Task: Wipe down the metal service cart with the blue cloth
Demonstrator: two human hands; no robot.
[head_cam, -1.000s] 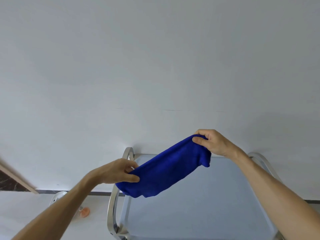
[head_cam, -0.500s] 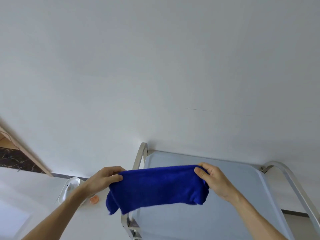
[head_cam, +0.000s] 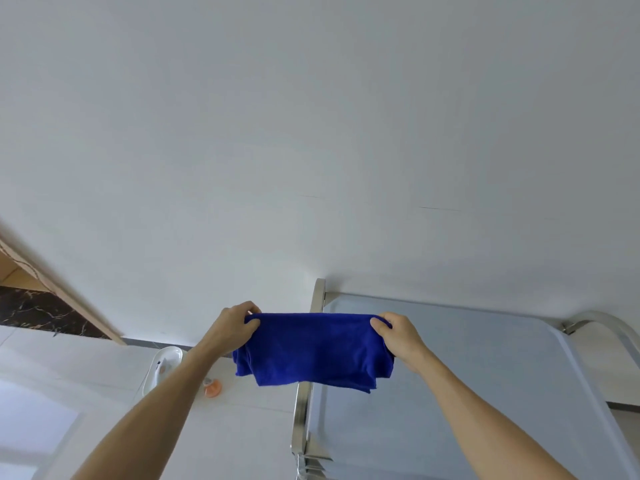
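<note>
The blue cloth [head_cam: 313,351] hangs folded in the air, stretched flat between both hands over the cart's left rail. My left hand [head_cam: 232,327] pinches its upper left corner. My right hand [head_cam: 398,332] pinches its upper right corner. The metal service cart [head_cam: 485,393] fills the lower right, with a pale flat top tray and a shiny tube rail [head_cam: 300,417] along its left side. A curved handle [head_cam: 602,323] shows at the far right corner. The cloth's lower edge hangs just above the tray and I cannot tell whether it touches.
A white wall stands right behind the cart. On the pale tiled floor to the left lie a white dish-like object [head_cam: 162,365] and a small orange object [head_cam: 213,388]. A wooden door frame [head_cam: 59,289] and dark marble threshold sit at far left.
The cloth went from slanted to level and now hangs spread wider between my hands. The view shifted left, so the cart sits further right in the frame.
</note>
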